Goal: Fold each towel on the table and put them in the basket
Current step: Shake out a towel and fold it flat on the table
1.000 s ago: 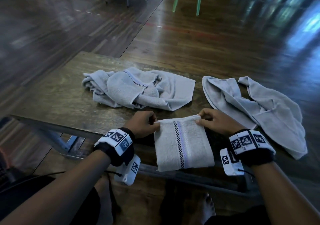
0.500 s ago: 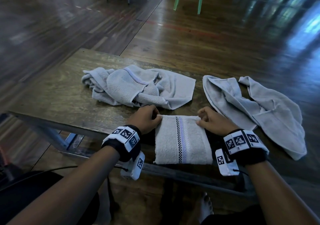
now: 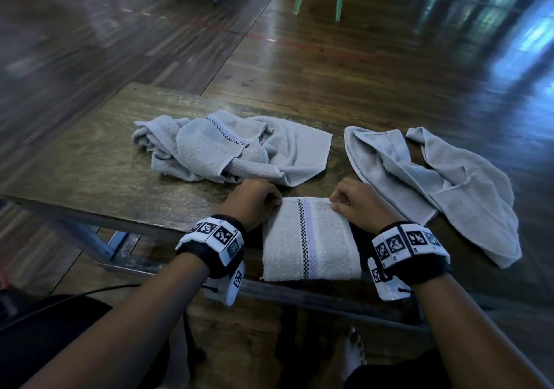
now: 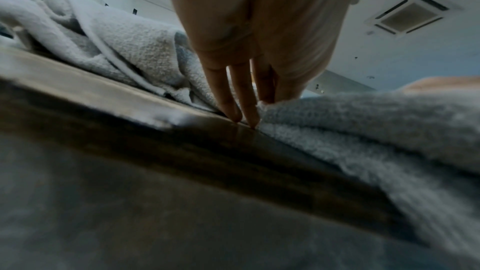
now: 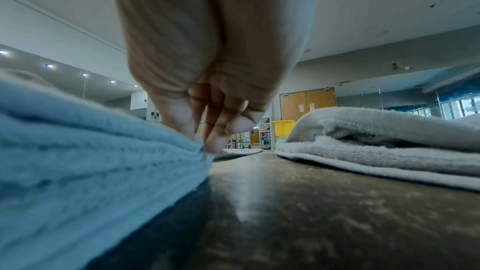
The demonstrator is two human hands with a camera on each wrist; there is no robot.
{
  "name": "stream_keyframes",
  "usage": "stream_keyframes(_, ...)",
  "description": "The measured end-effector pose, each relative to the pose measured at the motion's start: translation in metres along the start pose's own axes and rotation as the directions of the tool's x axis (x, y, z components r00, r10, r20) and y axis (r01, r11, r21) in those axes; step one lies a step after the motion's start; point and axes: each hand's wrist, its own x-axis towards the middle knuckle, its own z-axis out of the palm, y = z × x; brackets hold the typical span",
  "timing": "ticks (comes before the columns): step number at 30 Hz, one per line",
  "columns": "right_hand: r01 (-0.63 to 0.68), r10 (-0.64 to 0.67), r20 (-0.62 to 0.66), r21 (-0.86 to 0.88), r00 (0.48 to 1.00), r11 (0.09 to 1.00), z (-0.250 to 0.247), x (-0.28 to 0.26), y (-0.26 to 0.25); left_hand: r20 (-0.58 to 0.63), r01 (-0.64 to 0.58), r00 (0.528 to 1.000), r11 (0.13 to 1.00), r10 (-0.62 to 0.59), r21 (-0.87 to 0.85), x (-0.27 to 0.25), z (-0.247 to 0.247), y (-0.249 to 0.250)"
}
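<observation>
**Both hands pinching the far corners of a folded towel**

At the left of the worktop (image 3: 90, 161), a crumpled towel (image 3: 227, 152) with a checked stripe is lying in a heap, just beyond the left hand (image 3: 254, 201). That hand is sitting at the far left corner of the folded towel (image 3: 310, 239); in the left wrist view, 2 fingers (image 4: 246, 108) are pointing down with their tips touching the worktop beside the cloth edge, while the thumb and another finger are closing on the corner itself.

The folded towel is lying flat at the near edge of the worktop, between the 2 hands, its checked and pale-purple stripes running front to back and its near end overhanging the edge.

The right hand (image 3: 356, 206) is gripping the far right corner, thumb and fingers (image 5: 215, 141) pressing together on the layered edge.

Further right, a loose towel (image 3: 449, 185) is sprawling half-open, partly hanging off the worktop's right side.

In the right wrist view, a yellow basket (image 5: 283, 127) is standing far off in the room.
</observation>
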Motion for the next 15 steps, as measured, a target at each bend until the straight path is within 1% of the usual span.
stream_keyframes(5,-0.012,0.012,0.018,0.024,1.000,1.000,0.002,0.002,0.002,-0.002,0.021,1.000,0.998,-0.021,0.067,0.001,0.000,0.004)
stream_keyframes(10,-0.016,0.018,-0.034,0.054,0.999,0.998,0.001,0.001,0.003,-0.004,0.028,1.000,0.995,-0.028,0.091,0.001,-0.004,0.008)
stream_keyframes(13,-0.035,0.035,-0.020,0.023,0.999,0.999,0.003,0.002,0.002,0.016,0.054,0.998,0.995,-0.056,0.087,0.001,-0.005,0.010)
stream_keyframes(15,-0.013,0.011,-0.057,-0.028,0.998,1.000,0.005,0.002,0.001,0.004,0.054,0.998,0.992,-0.055,0.116,0.000,-0.005,0.013)
